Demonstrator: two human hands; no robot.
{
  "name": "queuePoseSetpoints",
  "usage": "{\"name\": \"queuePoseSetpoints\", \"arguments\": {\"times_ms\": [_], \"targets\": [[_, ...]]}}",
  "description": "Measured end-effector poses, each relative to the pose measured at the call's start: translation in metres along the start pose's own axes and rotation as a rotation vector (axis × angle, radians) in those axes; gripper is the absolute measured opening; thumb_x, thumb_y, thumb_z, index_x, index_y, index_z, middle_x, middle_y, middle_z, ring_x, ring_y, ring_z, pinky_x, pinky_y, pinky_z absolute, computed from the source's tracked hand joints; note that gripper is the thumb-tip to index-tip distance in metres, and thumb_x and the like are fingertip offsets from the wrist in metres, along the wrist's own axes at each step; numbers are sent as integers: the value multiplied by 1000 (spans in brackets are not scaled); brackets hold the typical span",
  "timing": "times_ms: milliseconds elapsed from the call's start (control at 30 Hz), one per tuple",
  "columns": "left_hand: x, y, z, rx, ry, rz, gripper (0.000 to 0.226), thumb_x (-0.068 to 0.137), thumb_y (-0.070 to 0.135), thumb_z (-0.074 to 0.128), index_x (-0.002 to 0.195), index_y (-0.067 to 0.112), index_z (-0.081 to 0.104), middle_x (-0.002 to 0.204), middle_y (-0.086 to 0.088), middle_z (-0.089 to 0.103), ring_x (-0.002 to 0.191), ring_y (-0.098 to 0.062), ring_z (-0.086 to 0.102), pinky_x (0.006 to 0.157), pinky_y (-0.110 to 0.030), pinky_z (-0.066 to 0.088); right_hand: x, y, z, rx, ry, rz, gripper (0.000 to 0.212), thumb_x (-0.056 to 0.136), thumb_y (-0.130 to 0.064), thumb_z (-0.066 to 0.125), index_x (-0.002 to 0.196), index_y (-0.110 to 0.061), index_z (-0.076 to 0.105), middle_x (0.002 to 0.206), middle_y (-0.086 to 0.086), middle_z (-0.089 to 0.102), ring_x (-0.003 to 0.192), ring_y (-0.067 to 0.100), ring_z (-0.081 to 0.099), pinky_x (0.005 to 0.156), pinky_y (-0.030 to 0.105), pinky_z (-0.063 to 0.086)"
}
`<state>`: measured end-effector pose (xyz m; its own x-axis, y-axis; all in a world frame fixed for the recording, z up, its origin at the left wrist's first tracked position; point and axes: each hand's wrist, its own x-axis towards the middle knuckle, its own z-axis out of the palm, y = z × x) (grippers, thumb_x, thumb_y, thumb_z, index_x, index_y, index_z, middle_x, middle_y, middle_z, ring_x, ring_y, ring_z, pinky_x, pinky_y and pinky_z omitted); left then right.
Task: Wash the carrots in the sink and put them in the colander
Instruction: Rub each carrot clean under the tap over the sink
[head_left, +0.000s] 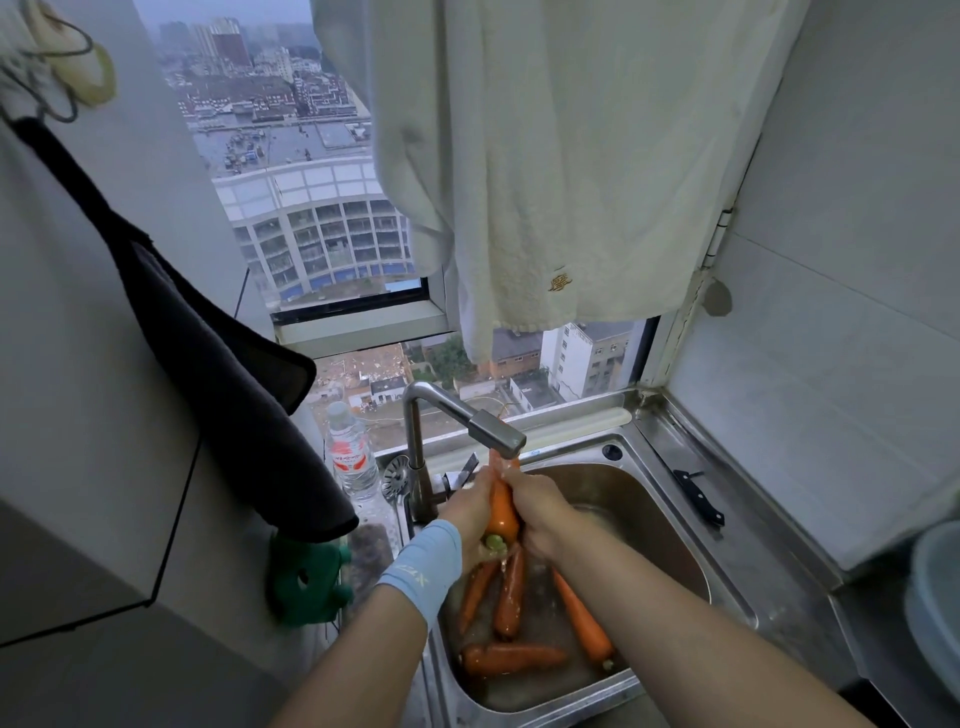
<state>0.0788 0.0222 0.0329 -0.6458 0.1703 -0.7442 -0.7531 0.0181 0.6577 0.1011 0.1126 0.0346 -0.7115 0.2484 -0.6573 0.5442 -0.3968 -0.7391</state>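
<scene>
While four carrots (511, 659) lie wet on the sink (649, 519) bottom, closest in, both hands are raised above them: left hand (474, 515) and right hand (537, 512) together clasp a single upright carrot (503, 512), tip beneath the faucet (496, 434) spout. Farther right, a knife (698, 496) lies on the steel ledge (748, 525).
</scene>
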Motion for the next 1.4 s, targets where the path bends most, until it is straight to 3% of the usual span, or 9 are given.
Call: {"name": "queuePoseSetpoints", "arguments": {"times_ms": [200,367,567,733,833,933,1067,1267,1400], "targets": [[-14,-4,4,62,-112,105,43,93,54,60,103,13,66,104,-18,69,108,-36,67,93,-52,57,6,-5,4,-45,137,-10,41,105,-45,48,93,-9,63,90,14,68,80,28,65,77,38,54],[-14,5,3,413,136,250,38,104,24,49,137,5,52,135,-19,59,121,-35,59,101,-38,49,0,-2,0,77,-23,38,31,100,-30,62,116,-4,66,111,22,72,99,36,70,86,48,58],[-20,5,2,154,-81,126,32,100,45,54,106,15,63,112,-19,69,107,-37,67,94,-53,56,2,-1,-11,130,-47,-5,34,103,-27,59,122,0,64,110,21,73,103,36,69,97,52,54],[-8,-4,-1,365,-70,323,23,103,42,47,104,30,66,104,-11,70,102,-35,68,93,-54,56,7,1,-3,51,92,-28,41,104,-38,57,115,0,63,99,19,71,88,33,69,84,48,58],[-4,-1,-2,461,89,387,34,103,32,41,84,25,68,107,-17,69,103,-37,65,97,-51,53,4,5,1,71,60,-28,33,105,-34,56,110,-1,61,98,17,70,86,28,68,72,41,57],[-6,5,-5,531,124,409,34,105,31,43,96,13,71,115,-19,68,108,-35,64,98,-41,52,1,2,3,122,41,-35,35,105,-28,57,119,4,60,101,18,70,85,27,69,67,38,56],[-14,3,0,400,-102,285,20,103,43,49,105,30,64,101,-6,68,97,-30,67,91,-48,58,3,-5,-3,127,74,-33,38,105,-29,56,121,6,60,95,17,69,83,29,67,79,45,55],[-9,9,-4,380,87,323,31,105,33,43,83,31,64,109,-14,67,105,-35,64,97,-53,53,-1,1,-5,141,-16,-12,23,106,-28,53,104,-6,57,99,14,66,88,28,66,92,48,52],[-10,5,-6,182,-120,208,20,104,31,51,114,26,67,111,-13,68,106,-35,65,94,-54,56,2,-8,-7,173,37,-41,27,105,-24,57,112,2,61,94,16,69,83,28,68,79,44,53]]}}
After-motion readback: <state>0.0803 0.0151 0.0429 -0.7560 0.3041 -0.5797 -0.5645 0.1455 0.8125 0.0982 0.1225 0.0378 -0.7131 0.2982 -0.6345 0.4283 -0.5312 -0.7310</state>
